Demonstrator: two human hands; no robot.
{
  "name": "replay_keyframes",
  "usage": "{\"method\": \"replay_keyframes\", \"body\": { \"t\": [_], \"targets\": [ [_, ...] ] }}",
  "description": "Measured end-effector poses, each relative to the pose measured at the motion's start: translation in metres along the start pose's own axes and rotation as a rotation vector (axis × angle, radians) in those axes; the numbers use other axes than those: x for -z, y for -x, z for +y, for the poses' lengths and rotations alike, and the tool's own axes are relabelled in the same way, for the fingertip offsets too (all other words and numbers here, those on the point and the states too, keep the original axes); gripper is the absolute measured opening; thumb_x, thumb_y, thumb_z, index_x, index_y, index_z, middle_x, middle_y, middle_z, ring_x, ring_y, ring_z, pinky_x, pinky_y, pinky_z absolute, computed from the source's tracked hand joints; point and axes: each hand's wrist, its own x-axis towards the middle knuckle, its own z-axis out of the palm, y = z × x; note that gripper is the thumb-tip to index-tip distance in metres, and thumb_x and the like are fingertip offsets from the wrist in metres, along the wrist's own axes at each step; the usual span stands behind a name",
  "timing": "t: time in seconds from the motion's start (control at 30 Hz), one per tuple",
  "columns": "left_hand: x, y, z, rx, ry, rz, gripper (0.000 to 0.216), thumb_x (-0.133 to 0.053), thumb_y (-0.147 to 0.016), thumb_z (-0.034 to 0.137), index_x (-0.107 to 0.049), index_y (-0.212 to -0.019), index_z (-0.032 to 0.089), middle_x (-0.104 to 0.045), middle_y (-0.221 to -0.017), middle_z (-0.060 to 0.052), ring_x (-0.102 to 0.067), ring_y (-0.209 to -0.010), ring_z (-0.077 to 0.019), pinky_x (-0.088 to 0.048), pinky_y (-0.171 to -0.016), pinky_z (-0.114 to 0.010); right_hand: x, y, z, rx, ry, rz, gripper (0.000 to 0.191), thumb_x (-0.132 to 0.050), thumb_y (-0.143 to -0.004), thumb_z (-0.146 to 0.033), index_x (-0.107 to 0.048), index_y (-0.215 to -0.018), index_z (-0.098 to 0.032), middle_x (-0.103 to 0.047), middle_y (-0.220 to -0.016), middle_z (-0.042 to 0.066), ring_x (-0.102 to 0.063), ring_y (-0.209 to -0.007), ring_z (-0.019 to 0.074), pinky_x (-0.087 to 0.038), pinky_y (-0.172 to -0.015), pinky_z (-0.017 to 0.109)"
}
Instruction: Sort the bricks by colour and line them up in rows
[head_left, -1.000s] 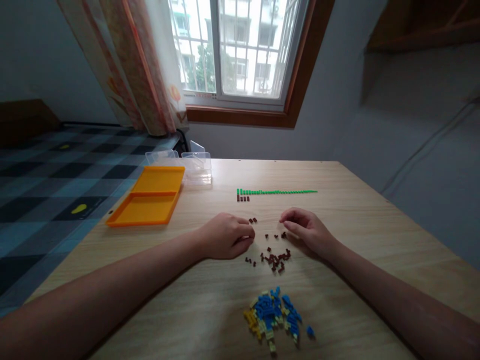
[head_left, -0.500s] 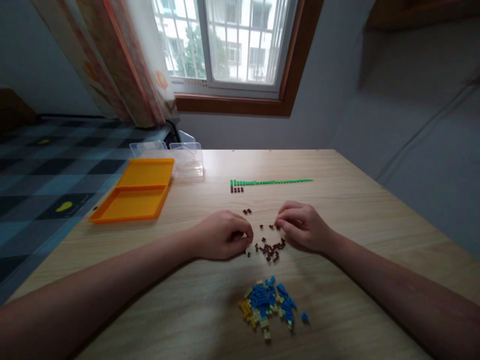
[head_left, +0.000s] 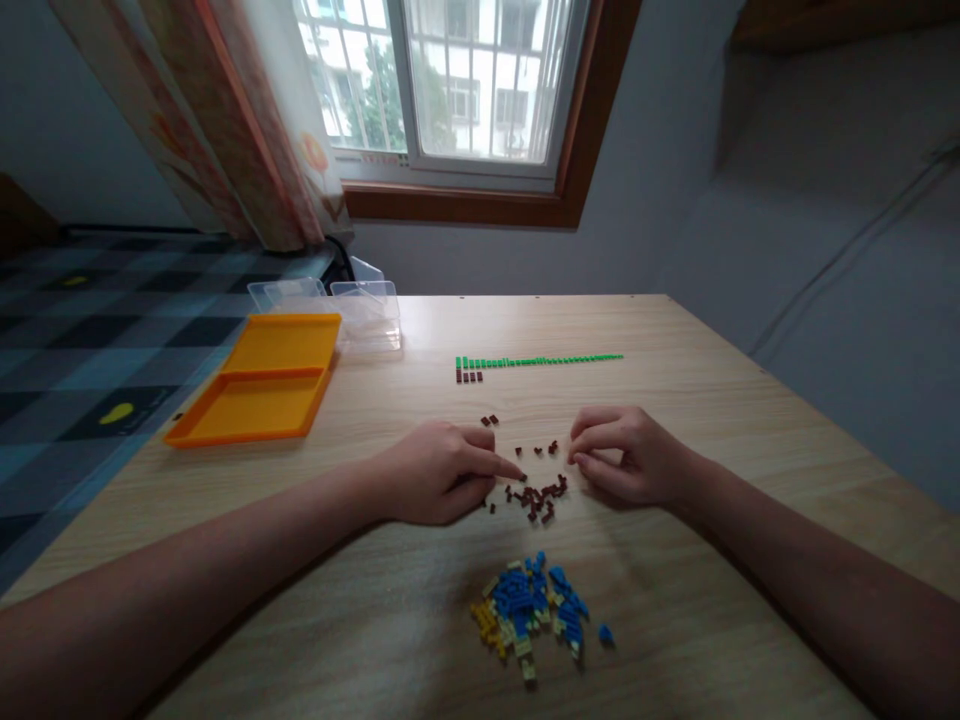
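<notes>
My left hand (head_left: 444, 472) rests on the table with its index finger stretched out, the fingertip on a small brown brick (head_left: 523, 478) and the other fingers curled in. A loose pile of small brown bricks (head_left: 534, 498) lies just in front of that finger. Right of the pile, my right hand (head_left: 624, 455) is on the table, thumb and fingers slightly apart, with nothing visible in them. A few single brown bricks (head_left: 553, 447) lie by its fingertips. Two more brown pieces (head_left: 489, 420) sit beyond my left hand.
A long row of green bricks (head_left: 525, 362) crosses the back, with a short brown row (head_left: 469, 377) below its left end. Blue, yellow and cream bricks (head_left: 517, 600) are heaped nearest me. Left stand an open orange case (head_left: 247, 410) and clear plastic boxes (head_left: 367, 320).
My left index finger has straightened out to the right onto a brown brick. My right hand has drawn back a little to the right, away from the loose brown bricks.
</notes>
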Motion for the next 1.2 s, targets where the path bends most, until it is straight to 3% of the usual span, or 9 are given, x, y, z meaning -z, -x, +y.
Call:
{"method": "replay_keyframes", "body": {
  "t": [0.23, 0.4, 0.67, 0.83, 1.2],
  "targets": [
    [-0.001, -0.001, 0.002, 0.021, -0.128, -0.036, 0.037, -0.048, -0.095, 0.022, -0.069, -0.124, 0.031, -0.064, -0.086, -0.004, -0.061, -0.068, -0.014, -0.046, -0.061, -0.026, 0.006, 0.002, -0.003, 0.012, 0.023, -0.103, 0.018, -0.061, -0.085, -0.016, -0.077, -0.089, -0.021, -0.071, -0.088, 0.007, -0.062, -0.068, 0.0145, -0.05, -0.061, 0.028],
    [-0.002, -0.003, 0.001, 0.025, -0.146, -0.033, 0.036, -0.047, -0.096, 0.022, -0.069, -0.123, 0.026, -0.064, -0.086, -0.005, -0.061, -0.071, -0.0151, -0.046, -0.061, -0.026, 0.009, 0.002, -0.007, 0.048, 0.072, -0.162, 0.02, -0.064, -0.083, -0.014, -0.078, -0.094, -0.023, -0.071, -0.087, 0.004, -0.061, -0.064, 0.0113, -0.045, -0.058, 0.025],
    [-0.002, -0.003, 0.001, 0.051, -0.153, -0.049, 0.036, -0.047, -0.095, 0.022, -0.068, -0.124, 0.026, -0.065, -0.089, -0.005, -0.062, -0.073, -0.016, -0.047, -0.063, -0.028, 0.013, 0.003, -0.007, 0.038, 0.107, -0.239, 0.018, -0.064, -0.083, -0.013, -0.077, -0.089, -0.023, -0.072, -0.084, 0.001, -0.062, -0.063, 0.0102, -0.044, -0.059, 0.024],
    [-0.002, -0.003, 0.001, 0.037, -0.151, -0.035, 0.036, -0.048, -0.095, 0.023, -0.068, -0.124, 0.025, -0.065, -0.087, -0.005, -0.062, -0.072, -0.0155, -0.047, -0.061, -0.028, 0.011, 0.003, -0.008, 0.05, 0.11, -0.228, 0.018, -0.063, -0.087, -0.018, -0.078, -0.096, -0.026, -0.074, -0.089, 0.002, -0.064, -0.068, 0.0117, -0.045, -0.062, 0.026],
    [-0.002, -0.003, 0.001, 0.027, -0.145, -0.02, 0.031, -0.049, -0.095, 0.025, -0.07, -0.119, 0.024, -0.066, -0.089, -0.005, -0.062, -0.072, -0.0151, -0.048, -0.061, -0.027, 0.015, 0.004, -0.005, 0.012, 0.157, -0.29, 0.011, -0.065, -0.081, -0.016, -0.074, -0.082, -0.023, -0.072, -0.082, 0.001, -0.063, -0.07, 0.0129, -0.044, -0.064, 0.026]
  ]
}}
